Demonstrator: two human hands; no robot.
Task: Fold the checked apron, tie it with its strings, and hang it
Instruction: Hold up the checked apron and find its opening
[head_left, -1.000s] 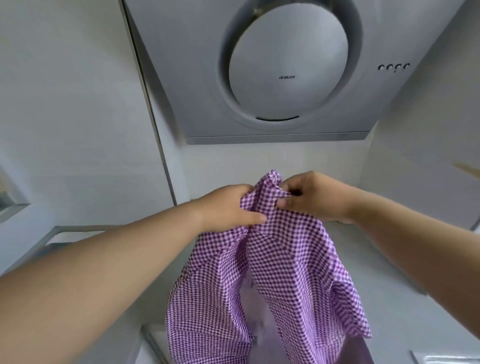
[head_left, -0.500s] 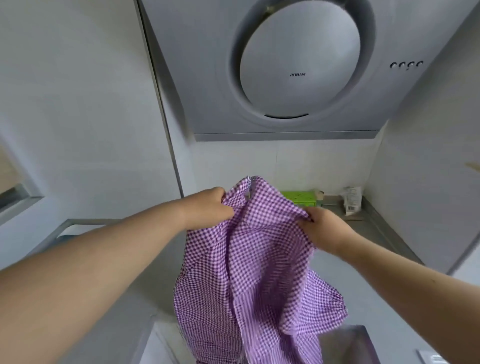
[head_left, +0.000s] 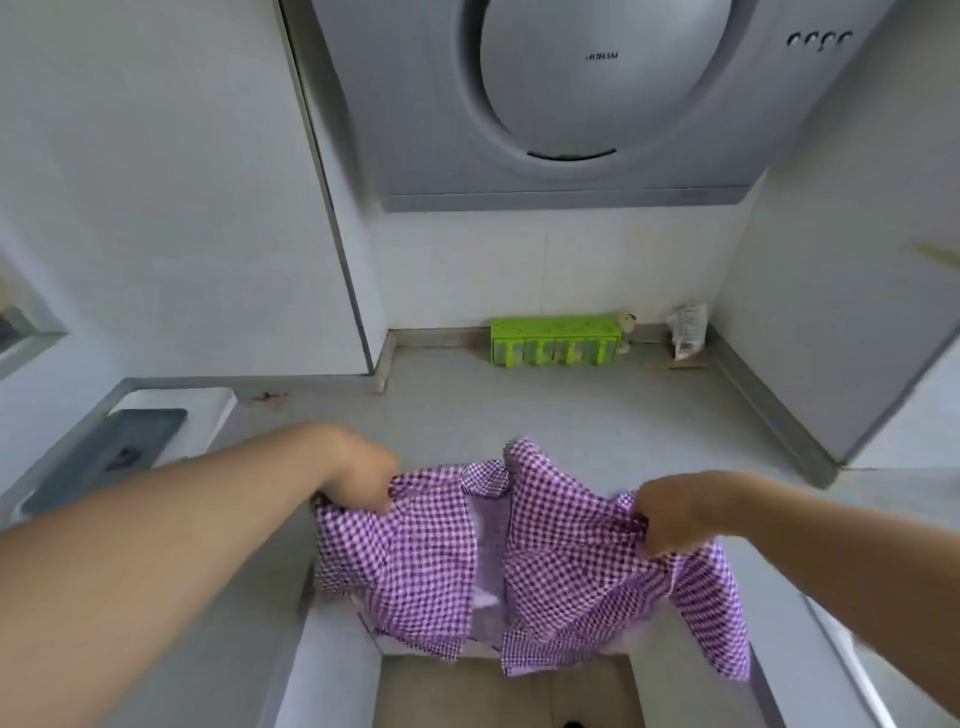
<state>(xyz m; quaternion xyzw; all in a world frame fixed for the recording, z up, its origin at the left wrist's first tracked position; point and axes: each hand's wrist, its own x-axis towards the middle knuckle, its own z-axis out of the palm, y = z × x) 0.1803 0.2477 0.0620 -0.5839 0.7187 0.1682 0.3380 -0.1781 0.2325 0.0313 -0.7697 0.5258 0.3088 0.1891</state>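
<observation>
The purple-and-white checked apron (head_left: 415, 561) is stretched sideways between my two hands, low over the front edge of the grey counter (head_left: 467, 410). My left hand (head_left: 358, 478) grips its upper left edge. My right hand (head_left: 670, 514) grips its upper right edge, and a flap of cloth hangs down past that wrist. The lower part of the apron droops over the counter's front edge. A paler inner layer shows down the middle. I cannot make out the strings.
A range hood (head_left: 561, 104) hangs on the wall above. A green box (head_left: 556, 343) and a small white packet (head_left: 688, 330) stand at the back of the counter. A white tray with a dark slab (head_left: 119, 441) lies at the left. Floor shows below the counter edge.
Both hands have come down from chest height to the counter's front edge and moved apart, spreading the bunched apron out wide. The view has tilted downward.
</observation>
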